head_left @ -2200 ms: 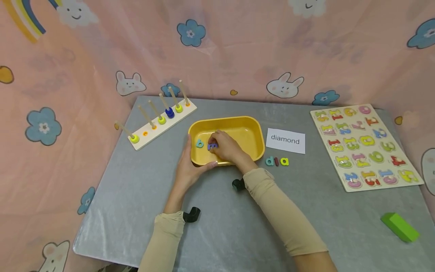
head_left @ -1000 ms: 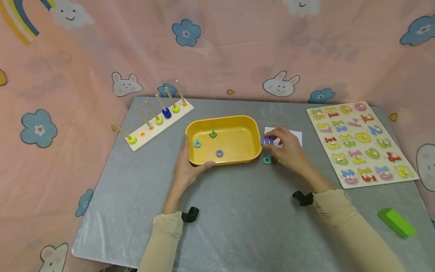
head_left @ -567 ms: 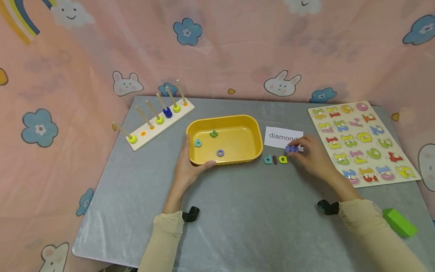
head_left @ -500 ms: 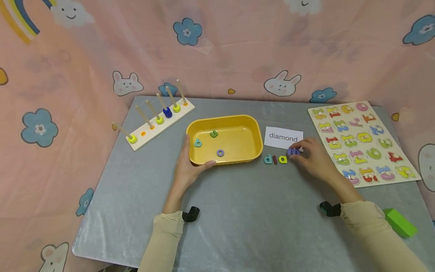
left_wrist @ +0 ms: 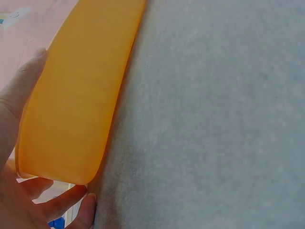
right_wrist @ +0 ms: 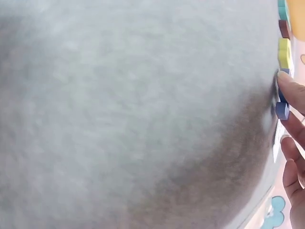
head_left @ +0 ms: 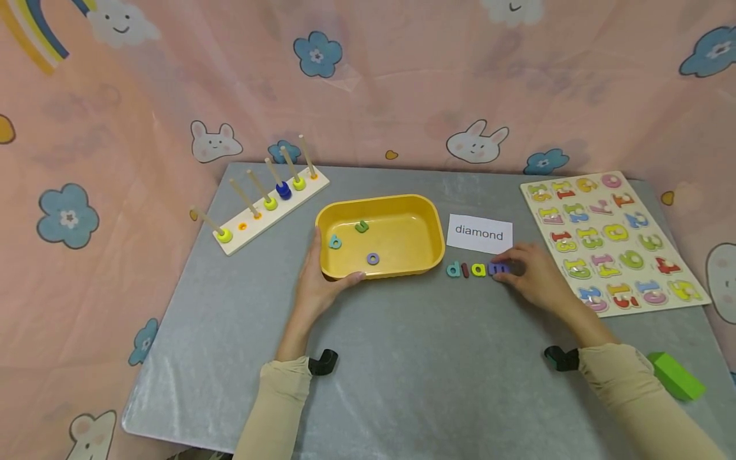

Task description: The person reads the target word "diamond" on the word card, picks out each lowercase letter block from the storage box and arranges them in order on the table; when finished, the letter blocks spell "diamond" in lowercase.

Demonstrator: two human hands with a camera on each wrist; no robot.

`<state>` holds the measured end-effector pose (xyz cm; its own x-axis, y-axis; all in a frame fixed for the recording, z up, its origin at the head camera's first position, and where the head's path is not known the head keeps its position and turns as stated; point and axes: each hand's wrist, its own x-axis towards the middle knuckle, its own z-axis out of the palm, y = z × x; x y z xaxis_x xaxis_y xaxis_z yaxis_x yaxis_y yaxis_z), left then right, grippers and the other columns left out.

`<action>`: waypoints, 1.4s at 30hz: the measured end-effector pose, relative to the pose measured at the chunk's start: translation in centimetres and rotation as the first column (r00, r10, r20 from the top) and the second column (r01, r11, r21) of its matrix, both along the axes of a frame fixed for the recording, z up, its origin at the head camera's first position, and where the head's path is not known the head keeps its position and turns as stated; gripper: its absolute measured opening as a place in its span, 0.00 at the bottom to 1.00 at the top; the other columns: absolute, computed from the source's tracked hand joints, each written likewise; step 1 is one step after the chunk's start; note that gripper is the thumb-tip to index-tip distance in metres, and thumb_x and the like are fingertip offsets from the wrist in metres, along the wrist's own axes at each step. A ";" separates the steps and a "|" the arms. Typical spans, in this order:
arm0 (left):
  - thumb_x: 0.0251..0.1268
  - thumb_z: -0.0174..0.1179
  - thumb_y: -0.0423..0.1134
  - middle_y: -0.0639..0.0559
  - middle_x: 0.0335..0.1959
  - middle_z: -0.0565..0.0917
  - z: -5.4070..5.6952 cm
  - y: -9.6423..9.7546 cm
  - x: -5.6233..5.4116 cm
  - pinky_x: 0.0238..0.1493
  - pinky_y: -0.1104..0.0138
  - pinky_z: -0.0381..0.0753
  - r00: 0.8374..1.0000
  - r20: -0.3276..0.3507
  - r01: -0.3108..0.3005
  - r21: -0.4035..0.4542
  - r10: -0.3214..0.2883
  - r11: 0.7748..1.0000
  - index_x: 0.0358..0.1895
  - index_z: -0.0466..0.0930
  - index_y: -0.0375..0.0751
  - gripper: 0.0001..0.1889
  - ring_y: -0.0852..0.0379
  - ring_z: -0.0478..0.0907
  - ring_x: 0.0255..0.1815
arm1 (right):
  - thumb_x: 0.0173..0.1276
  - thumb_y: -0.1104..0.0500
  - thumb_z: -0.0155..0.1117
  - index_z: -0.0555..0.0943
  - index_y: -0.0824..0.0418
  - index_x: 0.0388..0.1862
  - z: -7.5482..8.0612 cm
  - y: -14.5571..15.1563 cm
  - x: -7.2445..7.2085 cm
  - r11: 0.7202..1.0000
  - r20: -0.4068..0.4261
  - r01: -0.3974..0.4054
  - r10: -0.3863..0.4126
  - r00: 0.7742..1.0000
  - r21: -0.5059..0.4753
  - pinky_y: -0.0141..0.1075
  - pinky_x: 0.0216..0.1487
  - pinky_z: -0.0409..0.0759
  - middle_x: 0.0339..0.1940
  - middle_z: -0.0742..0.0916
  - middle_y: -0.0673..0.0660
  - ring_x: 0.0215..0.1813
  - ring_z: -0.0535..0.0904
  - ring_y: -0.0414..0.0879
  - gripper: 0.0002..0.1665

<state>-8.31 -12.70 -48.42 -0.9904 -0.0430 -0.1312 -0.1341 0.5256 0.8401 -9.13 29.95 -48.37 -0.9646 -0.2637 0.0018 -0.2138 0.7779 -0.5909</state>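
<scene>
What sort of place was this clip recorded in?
Probably a children's play or learning corner, though the wider room is out of view: a pink cartoon-printed backdrop, a number board and small coloured letters suggest it.

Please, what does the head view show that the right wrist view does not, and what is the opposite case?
Only the head view shows the left hand holding the end of the yellow tray, the purple o inside it, the peg board, the green block and the readable word "diamond" on the card.

Only the right wrist view shows the underside of the right hand, with spare fingers curled.

Both show that hand pinching the purple m, in a row with the yellow a, dark red i and turquoise d.
</scene>
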 end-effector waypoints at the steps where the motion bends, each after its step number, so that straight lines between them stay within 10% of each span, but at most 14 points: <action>1: 0.51 0.84 0.55 0.50 0.90 0.50 0.0 0.0 0.0 0.87 0.47 0.52 1.000 0.001 -0.001 0.000 0.001 1.000 0.89 0.36 0.56 0.71 0.45 0.51 0.89 | 0.63 0.65 0.81 0.90 0.65 0.50 -0.1 0.0 0.0 1.000 -0.001 0.000 0.000 1.000 0.000 0.49 0.53 0.67 0.50 0.88 0.66 0.52 0.73 0.57 0.16; 9: 0.52 0.83 0.56 0.50 0.90 0.50 0.0 0.0 0.0 0.87 0.47 0.52 1.000 0.009 -0.001 -0.001 0.001 1.000 0.89 0.36 0.57 0.70 0.46 0.50 0.89 | 0.62 0.64 0.82 0.90 0.65 0.51 0.2 -0.2 0.0 1.000 0.035 0.005 -0.005 0.999 0.021 0.52 0.54 0.69 0.51 0.88 0.66 0.53 0.74 0.58 0.19; 23: 0.51 0.84 0.55 0.50 0.90 0.50 0.0 0.0 0.0 0.86 0.46 0.53 1.000 0.010 -0.006 -0.003 0.006 1.000 0.89 0.36 0.57 0.71 0.45 0.51 0.89 | 0.67 0.62 0.78 0.86 0.64 0.58 5.5 -6.0 -2.1 1.000 0.029 -0.022 0.021 0.999 0.022 0.61 0.60 0.76 0.56 0.84 0.65 0.60 0.74 0.62 0.22; 42: 0.53 0.83 0.56 0.50 0.90 0.50 0.0 0.0 0.0 0.86 0.46 0.53 1.000 0.013 -0.001 -0.007 0.001 1.000 0.89 0.35 0.58 0.70 0.45 0.51 0.89 | 0.70 0.62 0.76 0.86 0.66 0.61 4.2 -16.7 -4.2 0.960 0.086 -0.256 0.266 0.960 -0.113 0.52 0.61 0.79 0.56 0.88 0.63 0.57 0.78 0.59 0.22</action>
<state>-8.31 -12.71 -48.37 -0.9887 -0.0451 -0.1433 -0.1452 0.5315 0.8345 -13.30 13.25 -44.18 -0.8586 -0.5100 -0.0517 -0.3380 0.6391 -0.6909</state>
